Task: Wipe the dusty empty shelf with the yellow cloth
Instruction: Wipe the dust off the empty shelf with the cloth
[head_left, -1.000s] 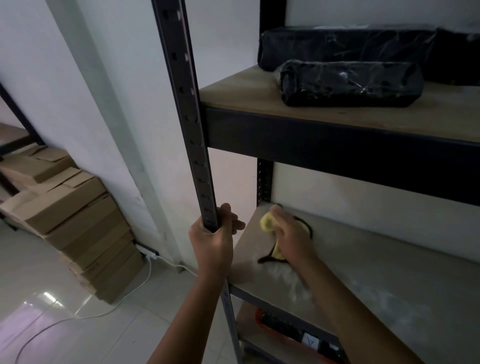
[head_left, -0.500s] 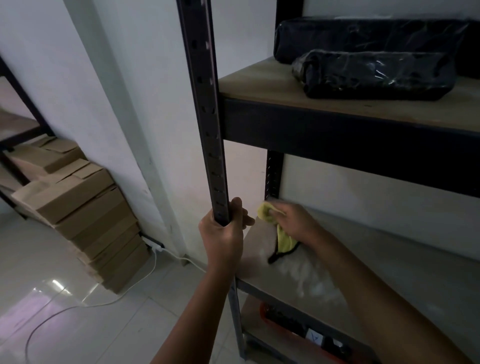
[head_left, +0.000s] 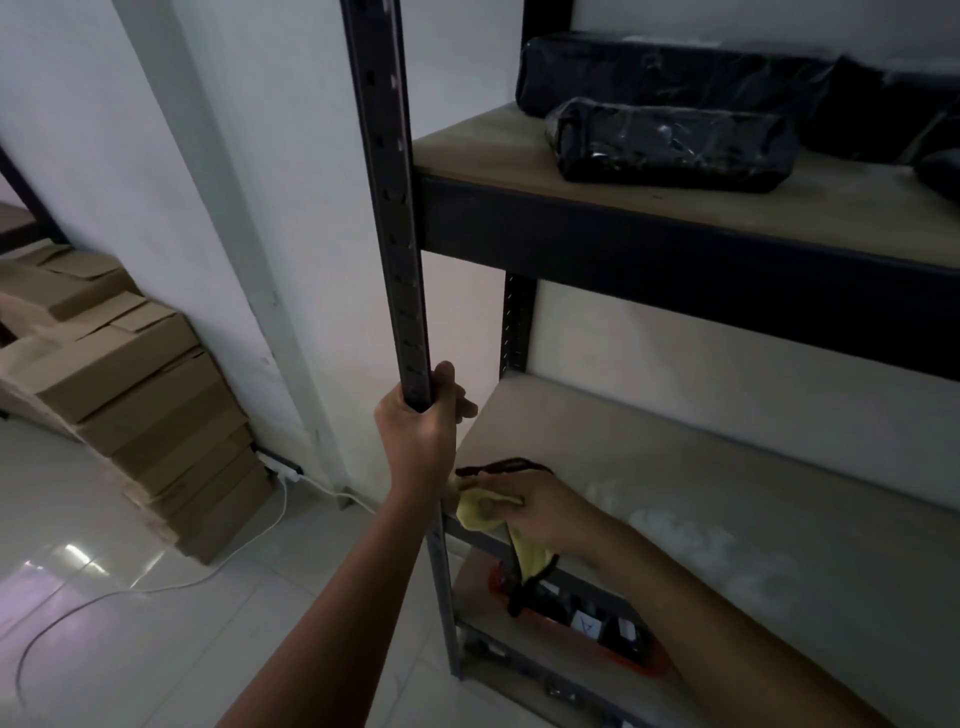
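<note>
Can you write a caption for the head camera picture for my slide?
Right hand wipes the dusty shelf front corner with a yellow cloth while the left hand grips the upright post.

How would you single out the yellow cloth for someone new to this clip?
Start at the dark metal rack and drop to its lower, dusty shelf. At that shelf's front left corner, the right hand grips the cloth. It is the only yellow thing, with a dark edge hanging over the shelf.

Two hands (head_left: 415, 441) (head_left: 540, 512), one yellow cloth (head_left: 483, 512), three black wrapped bundles (head_left: 670, 143), one stack of cardboard boxes (head_left: 130, 384)
</note>
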